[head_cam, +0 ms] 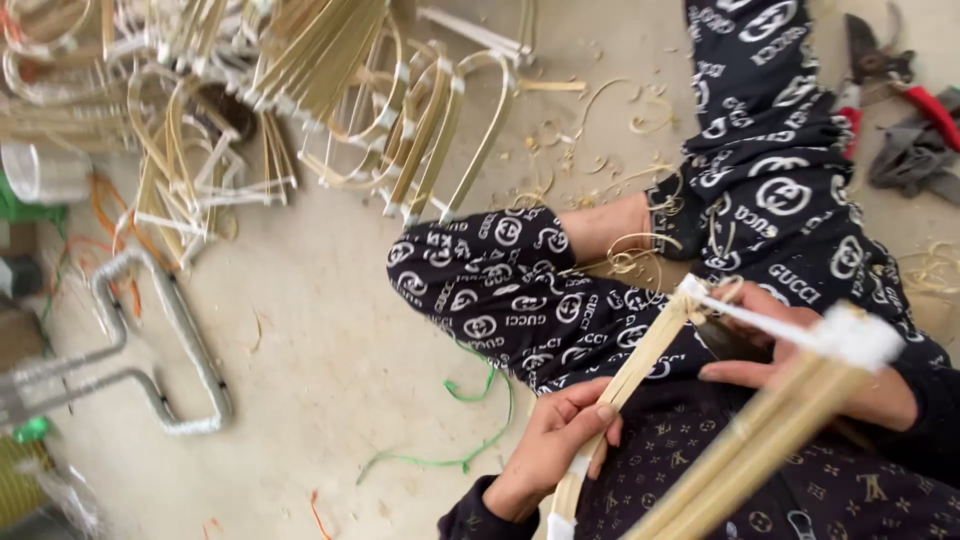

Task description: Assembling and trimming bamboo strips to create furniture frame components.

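Observation:
I sit on the floor with crossed legs in dark patterned trousers. My left hand grips a bent bundle of pale bamboo strips near its lower end, where white tape wraps it. My right hand holds the upper part of the same frame, close to a white taped joint. More strips of the frame run down across my lap toward the camera.
A pile of finished bamboo frames with white tape lies at the upper left. A bent grey metal tube rests on the floor at left. Green string and shavings litter the floor. Red-handled pruning shears lie at upper right.

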